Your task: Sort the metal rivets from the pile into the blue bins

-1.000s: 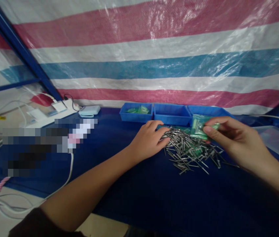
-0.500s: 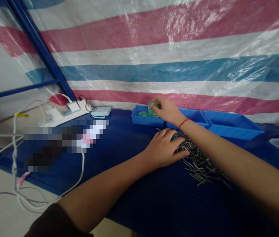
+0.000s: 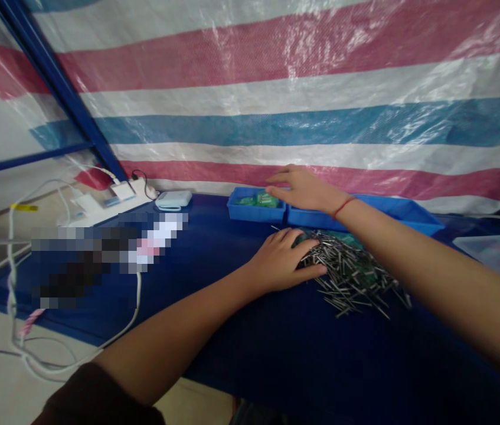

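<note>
My left hand (image 3: 283, 260) rests with spread fingers on the left side of a pile of metal nails (image 3: 347, 271). Green pieces show among the nails, partly covered by them. Above the row of blue bins, my right hand (image 3: 305, 189) hovers with its fingers apart and nothing in them. Its fingertips are near the left blue bin (image 3: 256, 213), which holds small green plastic packets (image 3: 267, 199). The middle blue bin (image 3: 309, 218) is partly hidden behind my right hand and wrist. My right forearm covers part of the right blue bin (image 3: 402, 209).
A white power strip (image 3: 132, 200) with plugs and cables lies at the back left, beside a light blue power bank-like box (image 3: 173, 199). A translucent tray (image 3: 493, 254) stands at the right. Striped plastic sheeting (image 3: 241, 106) hangs behind the blue table (image 3: 250, 342).
My right hand has let go of a green packet, now in the left bin, and has lifted off to the right with opened fingers. My left hand stays at the nails.
</note>
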Available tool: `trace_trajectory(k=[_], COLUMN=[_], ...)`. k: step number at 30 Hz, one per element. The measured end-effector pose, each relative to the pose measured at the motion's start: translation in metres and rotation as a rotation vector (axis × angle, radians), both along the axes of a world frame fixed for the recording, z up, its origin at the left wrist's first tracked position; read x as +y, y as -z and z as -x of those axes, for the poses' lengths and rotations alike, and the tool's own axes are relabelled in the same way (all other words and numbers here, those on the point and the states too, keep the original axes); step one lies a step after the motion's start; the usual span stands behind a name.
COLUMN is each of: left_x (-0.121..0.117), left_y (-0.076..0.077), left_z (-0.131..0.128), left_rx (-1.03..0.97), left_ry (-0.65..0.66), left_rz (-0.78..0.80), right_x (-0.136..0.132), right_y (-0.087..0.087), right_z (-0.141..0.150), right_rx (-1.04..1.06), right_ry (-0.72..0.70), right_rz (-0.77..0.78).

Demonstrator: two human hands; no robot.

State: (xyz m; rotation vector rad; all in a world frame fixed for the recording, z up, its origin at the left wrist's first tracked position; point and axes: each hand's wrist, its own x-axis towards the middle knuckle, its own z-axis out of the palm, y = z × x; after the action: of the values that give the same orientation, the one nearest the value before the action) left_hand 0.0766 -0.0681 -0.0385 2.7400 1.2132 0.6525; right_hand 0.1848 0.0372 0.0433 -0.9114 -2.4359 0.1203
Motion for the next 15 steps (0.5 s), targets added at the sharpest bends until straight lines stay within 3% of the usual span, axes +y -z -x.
trace_trajectory(k=[4, 7, 11, 15], left_x=[-0.001, -0.001, -0.001, -0.001], left_y=[0.003, 0.005, 0.006, 0.006], left_z=[-0.001, -0.002, -0.004, -0.006], left_rx=[-0.023, -0.028, -0.022, -0.01], left_ry=[-0.002, 0.005, -0.005, -0.017], left_rz=[0.037, 0.047, 0.067, 0.071], right_x=[-0.05, -0.079, -0.085, -0.076], right_y=[-0.013, -0.003, 0.026, 0.049], right_z=[-0.059, -0.105, -0.142, -0.146], right_rx=[-0.034, -0.14, -0.244, -0.217], right_ry=[0.076, 0.174, 0.273, 0.393], right_rz=[0.041, 0.114, 0.159, 0.082])
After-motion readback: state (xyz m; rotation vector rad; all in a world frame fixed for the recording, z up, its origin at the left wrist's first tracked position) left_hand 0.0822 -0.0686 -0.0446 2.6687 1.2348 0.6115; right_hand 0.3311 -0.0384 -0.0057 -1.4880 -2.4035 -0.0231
